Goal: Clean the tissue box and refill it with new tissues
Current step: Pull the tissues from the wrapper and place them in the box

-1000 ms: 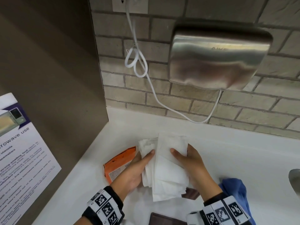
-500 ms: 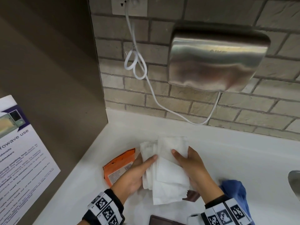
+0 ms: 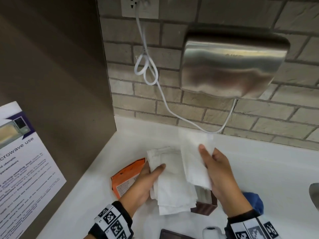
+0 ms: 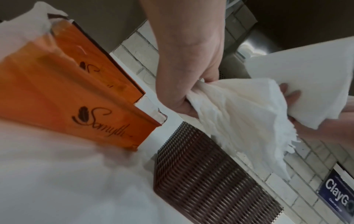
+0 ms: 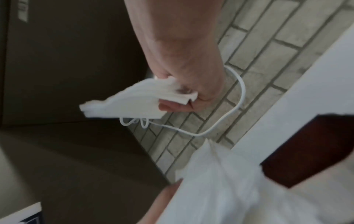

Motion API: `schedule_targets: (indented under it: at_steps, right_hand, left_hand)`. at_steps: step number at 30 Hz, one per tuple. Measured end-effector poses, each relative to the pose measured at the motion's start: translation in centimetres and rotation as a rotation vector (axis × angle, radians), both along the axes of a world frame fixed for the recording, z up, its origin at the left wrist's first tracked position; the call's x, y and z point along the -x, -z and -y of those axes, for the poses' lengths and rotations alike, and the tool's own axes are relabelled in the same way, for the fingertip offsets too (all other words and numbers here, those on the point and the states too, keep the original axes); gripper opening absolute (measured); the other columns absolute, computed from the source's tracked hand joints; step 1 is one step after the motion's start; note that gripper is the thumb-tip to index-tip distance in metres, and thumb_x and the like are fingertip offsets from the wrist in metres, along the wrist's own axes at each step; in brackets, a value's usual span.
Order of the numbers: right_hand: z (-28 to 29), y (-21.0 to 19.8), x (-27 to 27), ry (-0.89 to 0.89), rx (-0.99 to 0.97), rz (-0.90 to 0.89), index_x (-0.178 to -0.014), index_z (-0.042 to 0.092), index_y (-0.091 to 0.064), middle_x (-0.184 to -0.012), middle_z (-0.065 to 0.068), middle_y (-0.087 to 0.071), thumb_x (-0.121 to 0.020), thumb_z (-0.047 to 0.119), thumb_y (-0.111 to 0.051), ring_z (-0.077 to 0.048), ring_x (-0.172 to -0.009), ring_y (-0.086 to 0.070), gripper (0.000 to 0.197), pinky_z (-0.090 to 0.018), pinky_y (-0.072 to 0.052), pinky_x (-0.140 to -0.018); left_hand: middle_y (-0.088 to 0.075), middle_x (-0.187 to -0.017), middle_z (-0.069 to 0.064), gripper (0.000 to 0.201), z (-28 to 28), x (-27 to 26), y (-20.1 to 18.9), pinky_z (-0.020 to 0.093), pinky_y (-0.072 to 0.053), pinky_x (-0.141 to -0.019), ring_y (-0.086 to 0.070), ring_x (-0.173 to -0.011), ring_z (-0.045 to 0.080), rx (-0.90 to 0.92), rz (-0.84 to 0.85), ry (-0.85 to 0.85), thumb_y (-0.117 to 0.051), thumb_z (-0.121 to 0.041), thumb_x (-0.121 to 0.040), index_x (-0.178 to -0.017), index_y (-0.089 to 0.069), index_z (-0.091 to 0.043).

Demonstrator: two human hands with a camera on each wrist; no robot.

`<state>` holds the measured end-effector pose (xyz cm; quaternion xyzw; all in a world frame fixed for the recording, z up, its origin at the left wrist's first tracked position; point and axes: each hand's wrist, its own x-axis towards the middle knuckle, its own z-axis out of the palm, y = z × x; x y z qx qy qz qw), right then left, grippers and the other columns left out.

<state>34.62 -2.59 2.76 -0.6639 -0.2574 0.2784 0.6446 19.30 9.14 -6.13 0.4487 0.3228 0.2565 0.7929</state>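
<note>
My left hand [image 3: 151, 171] grips a thick stack of white tissues [image 3: 170, 183] by its left edge, thumb on top. My right hand [image 3: 208, 156] pinches a smaller wad of tissues [image 3: 193, 163], held apart to the right and a little higher. In the right wrist view this wad [image 5: 134, 103] sticks out from the curled fingers [image 5: 178, 107]. The brown tissue box [image 3: 206, 205] stands open on the white counter [image 3: 267, 169], partly hidden under both stacks. In the left wrist view a brown woven panel [image 4: 210, 181] lies below the left hand's tissues [image 4: 239, 115].
An orange tissue packet [image 3: 126, 176] lies left of the hands. A blue cloth [image 3: 253, 202] sits behind the right wrist. A steel hand dryer [image 3: 233, 66] and its white cord [image 3: 162, 94] hang on the brick wall. A sink rim [image 3: 315, 194] shows at right.
The single stack held by both hands has split. My right hand has drawn a part of it up and to the right, and the brown box now shows beneath.
</note>
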Motion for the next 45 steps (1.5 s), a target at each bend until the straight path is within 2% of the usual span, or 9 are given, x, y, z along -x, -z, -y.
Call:
schedule_targets:
  at_steps: [5,9,12,17,22,30,36,41,45]
  right_hand:
    - [-0.4,3.0,1.9,-0.042,0.256,0.379,-0.081,0.022,-0.06,-0.075,0.006,-0.067,-0.093,0.031,-0.059,-0.015,-0.072,-0.063,0.015,-0.01,-0.041,-0.053]
    - [-0.6,3.5,2.6,0.014,0.278,0.463,-0.097,0.027,-0.051,-0.09,0.011,-0.058,-0.082,0.038,-0.071,-0.005,-0.08,-0.057,0.027,-0.01,-0.039,-0.06]
    - [-0.9,3.5,2.5,0.022,0.429,0.498,-0.104,0.02,-0.053,-0.103,0.001,-0.049,-0.073,0.05,-0.075,-0.014,-0.092,-0.048,0.05,-0.023,-0.037,-0.074]
    - [-0.6,3.3,2.7,0.002,0.325,0.453,-0.094,0.024,-0.053,-0.1,0.004,-0.049,-0.076,0.037,-0.077,-0.014,-0.09,-0.052,0.033,-0.022,-0.037,-0.069]
    - [-0.1,3.6,3.0,-0.018,0.152,0.388,-0.083,0.023,-0.056,-0.09,0.005,-0.063,-0.078,0.021,-0.077,-0.007,-0.082,-0.06,0.021,-0.014,-0.041,-0.063]
    - [-0.4,2.1,2.4,-0.067,0.096,0.23,-0.1,0.026,-0.055,-0.092,0.017,-0.064,-0.082,0.028,-0.073,0.004,-0.081,-0.06,0.025,-0.003,-0.045,-0.055]
    - [-1.2,2.0,2.0,-0.085,0.167,0.275,-0.113,0.022,-0.055,-0.103,0.008,-0.065,-0.081,0.033,-0.073,-0.007,-0.092,-0.061,0.038,-0.018,-0.046,-0.07]
    - [-0.8,1.9,1.8,-0.166,0.174,0.207,-0.101,0.035,-0.056,-0.1,0.017,-0.065,-0.08,0.024,-0.075,-0.008,-0.096,-0.063,0.031,-0.018,-0.048,-0.072]
    - [-0.4,1.9,1.5,-0.153,0.094,0.112,-0.115,0.033,-0.055,-0.106,0.013,-0.066,-0.078,0.018,-0.077,-0.005,-0.095,-0.064,0.045,-0.02,-0.05,-0.074]
  left_hand:
    - [-0.069,-0.125,0.005,0.052,0.9,-0.6,-1.0,0.048,-0.053,-0.098,-0.067,-0.115,0.024,-0.087,0.057,0.035,-0.069,-0.034,-0.088,-0.136,-0.052,-0.022]
    - [-0.072,-0.12,0.0,0.059,1.2,-0.9,-1.3,0.035,-0.057,-0.087,-0.069,-0.11,0.018,-0.152,0.068,0.008,-0.069,-0.038,-0.078,-0.134,-0.053,-0.023]
    - [-0.072,-0.12,-0.001,0.055,1.2,-0.8,-1.3,0.04,-0.056,-0.092,-0.068,-0.112,0.019,-0.121,0.063,-0.031,-0.066,-0.04,-0.082,-0.134,-0.053,-0.027]
    - [-0.068,-0.127,0.004,0.053,0.7,-0.8,-1.5,0.05,-0.046,-0.107,-0.064,-0.119,0.024,0.039,0.064,-0.064,-0.055,-0.05,-0.091,-0.136,-0.053,-0.024]
    - [-0.072,-0.119,0.01,0.04,0.4,-0.8,-2.5,0.043,-0.053,-0.094,-0.069,-0.109,0.026,0.064,0.068,-0.044,-0.046,-0.039,-0.102,-0.128,-0.061,-0.014]
    - [-0.069,-0.125,0.006,0.044,0.2,-0.7,-2.5,0.051,-0.048,-0.104,-0.066,-0.116,0.026,0.022,-0.004,-0.012,-0.05,-0.047,-0.098,-0.134,-0.056,-0.023]
    - [-0.073,-0.117,0.008,0.038,1.0,-0.9,-3.3,0.047,-0.053,-0.098,-0.069,-0.109,0.026,0.039,0.024,-0.011,-0.05,-0.04,-0.098,-0.128,-0.061,-0.018]
    - [-0.074,-0.114,0.008,0.034,0.8,-0.8,-3.5,0.039,-0.057,-0.085,-0.072,-0.103,0.023,0.069,0.036,-0.033,-0.049,-0.036,-0.1,-0.125,-0.062,-0.016]
    - [-0.077,-0.103,0.007,0.027,0.9,-0.8,-3.5,0.037,-0.058,-0.08,-0.074,-0.094,0.022,0.096,0.082,-0.055,-0.052,-0.027,-0.101,-0.118,-0.066,-0.012]
